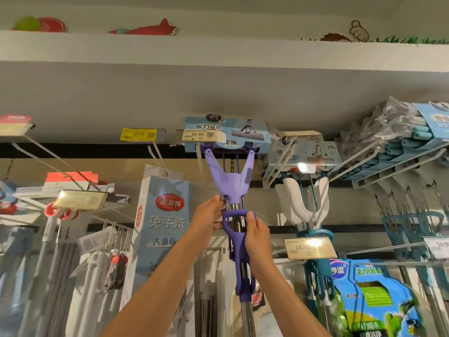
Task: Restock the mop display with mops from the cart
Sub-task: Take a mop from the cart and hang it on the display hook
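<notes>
1. Two hands raised to one purple mop (pixel 229 181), held head-up against the mop display (pixel 243 152) near its top rail.
2. Left hand (pixel 209 221): fingers bent toward the metal shaft just under the lilac Y-shaped yoke, fingertips at the left side of the purple squeeze handle (pixel 237 242). Whether they wrap fully around cannot be told from this angle.
3. Right hand (pixel 257 235): fingers curled round the right side of the squeeze handle, thumb hooked over its upper loop. Firm hold.
4. Mop head sits at the top, inside a blue cardboard sleeve (pixel 227 133), level with the display's upper hooks. Steel shaft runs down to the bottom edge of view between the two forearms.
5. A price tag (pixel 198 135) reading 59.90 hangs in front of the sleeve's left part; a yellow tag (pixel 138 135) sits further left.
6. Just right of it hangs a teal-and-white mop (pixel 305 198) of like build, with an 18.90 tag (pixel 308 248) below.
7. Left side of the display: a tall boxed flat mop (pixel 164 215) on a hook, grey and white handles beneath.
8. Far right: blue roller refills (pixel 398 142) in clear bags on upper hooks.
</notes>
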